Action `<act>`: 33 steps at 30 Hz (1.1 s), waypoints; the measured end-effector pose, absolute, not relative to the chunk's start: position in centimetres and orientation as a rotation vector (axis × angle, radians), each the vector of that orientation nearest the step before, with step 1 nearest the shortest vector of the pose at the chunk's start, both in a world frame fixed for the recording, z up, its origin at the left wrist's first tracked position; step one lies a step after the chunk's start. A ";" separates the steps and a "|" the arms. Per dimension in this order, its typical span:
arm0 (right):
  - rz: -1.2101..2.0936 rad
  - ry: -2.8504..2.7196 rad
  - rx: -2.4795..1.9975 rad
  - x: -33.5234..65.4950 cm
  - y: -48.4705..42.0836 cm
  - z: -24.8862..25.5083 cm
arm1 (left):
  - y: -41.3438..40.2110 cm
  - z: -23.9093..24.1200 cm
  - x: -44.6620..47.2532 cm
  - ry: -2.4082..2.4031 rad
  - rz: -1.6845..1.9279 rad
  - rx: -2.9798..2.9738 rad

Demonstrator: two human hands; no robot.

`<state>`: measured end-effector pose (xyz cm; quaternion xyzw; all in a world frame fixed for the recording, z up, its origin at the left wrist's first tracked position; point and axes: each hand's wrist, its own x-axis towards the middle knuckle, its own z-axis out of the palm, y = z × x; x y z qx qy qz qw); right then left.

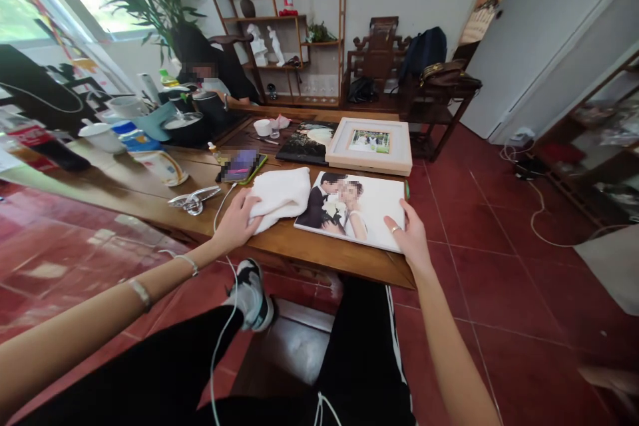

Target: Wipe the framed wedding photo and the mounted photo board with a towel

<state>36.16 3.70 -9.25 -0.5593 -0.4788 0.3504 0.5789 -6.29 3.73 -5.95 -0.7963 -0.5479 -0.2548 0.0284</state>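
The person's left hand (240,221) grips the left side of a white cloth (284,192) on the wooden counter (277,247), while the right hand (410,236) holds the right edge of a photo panel (375,210), thumb over the printed face. The panel lies face up near the counter's front edge, just right of the cloth, with a pale-framed picture (341,141) behind it.
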 end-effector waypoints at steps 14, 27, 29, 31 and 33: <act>0.789 -1.118 -1.349 36.1 2.1 -8.7 | 4.5 -3.3 -0.5 -1.326 -0.409 -2.585; 0.705 -1.351 -1.415 35.4 2.5 -8.2 | 8.9 1.2 4.1 -1.110 -0.295 -2.536; 0.679 -1.403 -1.413 35.2 2.5 -8.2 | 9.0 1.2 6.1 -0.998 -0.290 -2.593; 0.644 -1.443 -1.420 34.9 2.5 -8.0 | 9.0 0.1 8.3 -0.927 -0.258 -2.644; 0.577 -1.473 -1.459 34.7 2.4 -7.7 | 9.0 -1.2 9.9 -0.933 -0.244 -2.661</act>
